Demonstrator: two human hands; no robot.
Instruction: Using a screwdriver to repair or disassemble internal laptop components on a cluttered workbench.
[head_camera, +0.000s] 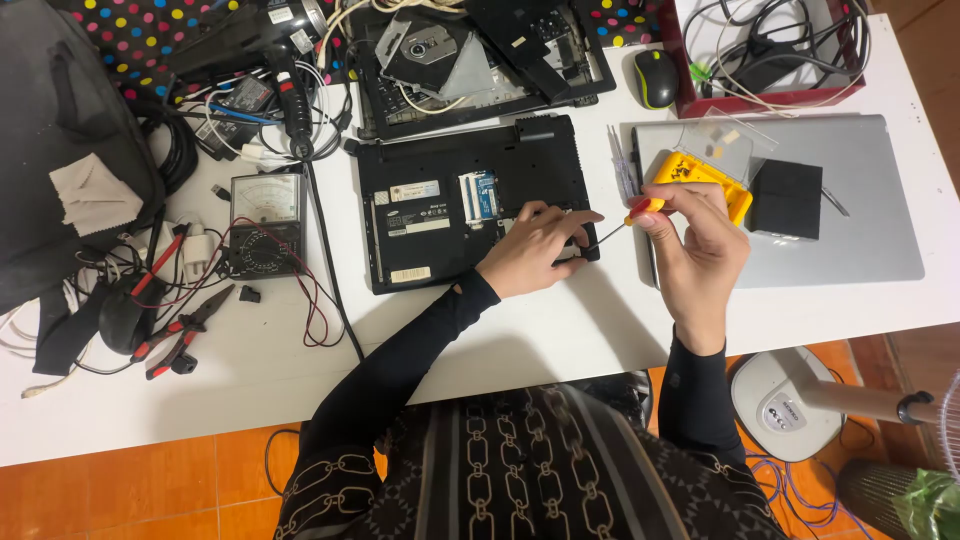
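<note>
A black laptop (440, 200) lies upside down on the white table (560, 340), its memory bay open. My left hand (535, 250) rests on its near right corner, fingers pressing the case. My right hand (700, 245) grips a small screwdriver (628, 219) with a red and yellow handle; its tip points at the laptop's right edge beside my left fingers.
A silver laptop (870, 200) lies to the right, carrying a yellow bit case (690, 172) and a black square block (786, 197). An analogue multimeter (265, 222), pliers (185, 330), cables, a second dismantled laptop (480, 50), a mouse (656, 77) and a red box (770, 50) crowd the table.
</note>
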